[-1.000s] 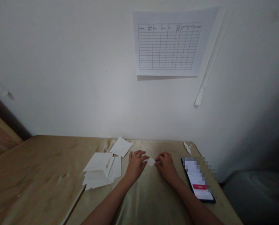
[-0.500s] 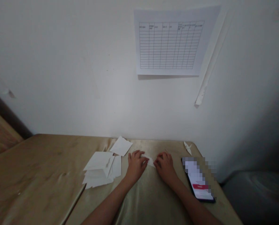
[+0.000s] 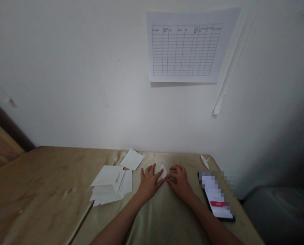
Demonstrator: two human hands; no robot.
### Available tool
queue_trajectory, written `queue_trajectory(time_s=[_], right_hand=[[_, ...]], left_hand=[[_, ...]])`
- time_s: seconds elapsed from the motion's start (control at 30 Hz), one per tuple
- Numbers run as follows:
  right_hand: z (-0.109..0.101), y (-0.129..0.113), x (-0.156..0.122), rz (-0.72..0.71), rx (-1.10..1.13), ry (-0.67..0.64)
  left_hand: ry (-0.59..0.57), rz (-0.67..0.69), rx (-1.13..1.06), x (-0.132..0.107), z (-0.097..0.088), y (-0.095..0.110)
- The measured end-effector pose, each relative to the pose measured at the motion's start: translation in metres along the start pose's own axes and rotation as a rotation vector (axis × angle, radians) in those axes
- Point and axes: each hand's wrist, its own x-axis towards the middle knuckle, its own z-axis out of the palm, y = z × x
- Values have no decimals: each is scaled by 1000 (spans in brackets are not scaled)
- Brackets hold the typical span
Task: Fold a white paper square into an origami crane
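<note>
Both hands have drawn closer over the last second. The left hand (image 3: 149,182) and right hand (image 3: 180,179) now meet at the fingertips, where earlier a gap showed between them. The small folded paper piece (image 3: 163,170), which lay flat between them, now rises as a narrow pointed flap just behind where the fingertips meet, on the desk (image 3: 52,177).

Left fingers lie spread and flat, with the thumb against the piece. Right fingers are curled, tips down at its base. Whether they pinch or only press cannot be told.

By my judgement a fold is being raised and creased.

The stack of white sheets (image 3: 110,185), the paper crane (image 3: 204,161) and the phone (image 3: 217,199) are unmoved.
</note>
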Motion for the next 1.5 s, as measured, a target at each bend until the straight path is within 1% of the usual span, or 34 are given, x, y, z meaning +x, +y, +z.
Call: queue_trajectory(time_s=[0.13,0.23,0.33,0.43,0.47,0.57,0.7,0.83,1.0,1.2,1.33,1.5], right_hand=[[-1,4,3,27,13,120],[-3,6,4,38,19,151],[-5,5,4,31,3,118],[-7,3,3,-14,-11,55],[-7,2,3,-32,-17,37],[-7,0,2,-65,-35,-5],[-6,1,1,-67,-48,-25],[-7,2,3,-82,-68,-39],[-10,-1,4,-82,-63,-62],[-10,-4,4,-59,-42,-94],[-9,-4,4,-61,-39,-111],[-7,-2,5,-63,-28,-97]], left_hand=[[-6,3,-28,2,0,0],[-19,6,-57,3,-2,1],[-24,34,-75,3,-2,-2],[-25,89,-114,5,0,-9],[-18,89,-134,7,1,-11],[45,106,-185,11,5,-19],[114,145,-199,13,11,-24],[129,144,-190,13,12,-24],[108,147,-180,11,6,-20],[92,118,-186,11,0,-16],[96,100,-195,12,-1,-15],[125,101,-205,13,1,-15]])
